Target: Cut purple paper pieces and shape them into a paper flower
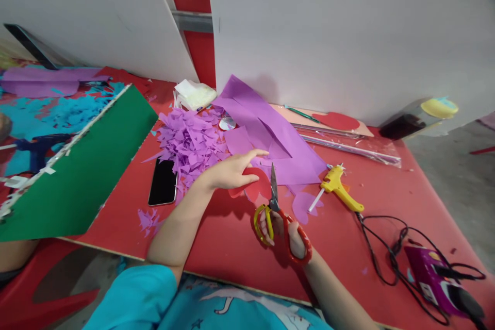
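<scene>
1. The person's left hand (229, 172) grasps a red paper cutout (260, 185) between thumb and fingers, over the middle of the red table (232, 240).
2. The right hand (277, 226) grips scissors (274, 193) by their yellow and red handles; the blades point toward the far side, just right of the cutout.
3. Left of the cutout, purple scraps (189, 136) lie heaped, partly covering a black phone (161, 183).
4. A purple sheet (299, 157) lies beyond the hands, with a yellow glue gun (342, 191) at its right.
</scene>
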A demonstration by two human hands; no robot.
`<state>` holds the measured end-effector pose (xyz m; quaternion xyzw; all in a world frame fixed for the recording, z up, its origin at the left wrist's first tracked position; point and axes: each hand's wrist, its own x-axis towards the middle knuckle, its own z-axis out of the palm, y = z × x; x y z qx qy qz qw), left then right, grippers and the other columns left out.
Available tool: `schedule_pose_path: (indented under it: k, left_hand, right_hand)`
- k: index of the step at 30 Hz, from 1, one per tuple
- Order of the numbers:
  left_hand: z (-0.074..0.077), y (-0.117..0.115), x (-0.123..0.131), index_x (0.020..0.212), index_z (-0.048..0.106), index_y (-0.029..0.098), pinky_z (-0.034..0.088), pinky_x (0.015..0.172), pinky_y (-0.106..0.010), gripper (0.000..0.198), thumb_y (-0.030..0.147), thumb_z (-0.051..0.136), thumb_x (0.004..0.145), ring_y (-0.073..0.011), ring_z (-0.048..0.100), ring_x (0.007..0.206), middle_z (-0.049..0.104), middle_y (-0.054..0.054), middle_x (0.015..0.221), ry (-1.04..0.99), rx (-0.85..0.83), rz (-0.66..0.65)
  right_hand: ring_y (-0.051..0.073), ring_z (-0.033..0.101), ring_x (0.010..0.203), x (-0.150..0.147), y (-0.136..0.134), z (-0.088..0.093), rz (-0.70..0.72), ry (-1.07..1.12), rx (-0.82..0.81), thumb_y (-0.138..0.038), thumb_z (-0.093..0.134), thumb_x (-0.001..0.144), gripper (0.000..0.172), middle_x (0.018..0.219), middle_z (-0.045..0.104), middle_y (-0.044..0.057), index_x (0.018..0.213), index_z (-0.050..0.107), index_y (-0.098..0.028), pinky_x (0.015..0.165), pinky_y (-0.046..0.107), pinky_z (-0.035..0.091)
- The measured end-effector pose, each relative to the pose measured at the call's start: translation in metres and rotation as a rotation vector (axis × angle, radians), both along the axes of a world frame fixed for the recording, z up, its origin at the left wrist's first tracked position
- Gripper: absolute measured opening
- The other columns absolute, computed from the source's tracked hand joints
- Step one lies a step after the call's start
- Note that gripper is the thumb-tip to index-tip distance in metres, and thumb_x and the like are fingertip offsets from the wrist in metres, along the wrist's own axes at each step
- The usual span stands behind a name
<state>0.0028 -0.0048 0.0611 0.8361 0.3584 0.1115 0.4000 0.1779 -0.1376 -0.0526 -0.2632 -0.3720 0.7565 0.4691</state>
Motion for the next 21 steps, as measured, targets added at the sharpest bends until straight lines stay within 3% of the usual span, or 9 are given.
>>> schedule_pose_path:
  k: [10, 21]
  left_hand:
    - [-0.0040, 0.0008, -0.0006, 0.134, 0.033, 0.017, 0.038, 0.055, -0.024, 0.058, 0.021, 0.051, 0.079, -0.0105, 0.046, 0.048, 0.045, 0.008, 0.051, -0.036, -0.027, -0.011]
    - [-0.0010, -0.0014, 0.0017, 0.134, 0.034, 0.017, 0.039, 0.057, -0.025, 0.056, 0.021, 0.050, 0.080, -0.0112, 0.047, 0.049, 0.046, 0.007, 0.051, -0.024, -0.032, -0.001]
  right_hand:
    - [0.009, 0.032, 0.044, -0.0021, -0.0004, 0.0012, -0.007, -0.005, 0.009, -0.079, 0.038, 0.069, 0.065, 0.065, 0.044, 0.000, 0.083, 0.055, -0.018, 0.038, 0.024, 0.026]
    - [0.008, 0.032, 0.045, -0.0026, -0.0028, -0.0035, -0.036, 0.009, 0.002, -0.079, 0.040, 0.067, 0.066, 0.066, 0.043, 0.000, 0.086, 0.056, -0.018, 0.038, 0.023, 0.027]
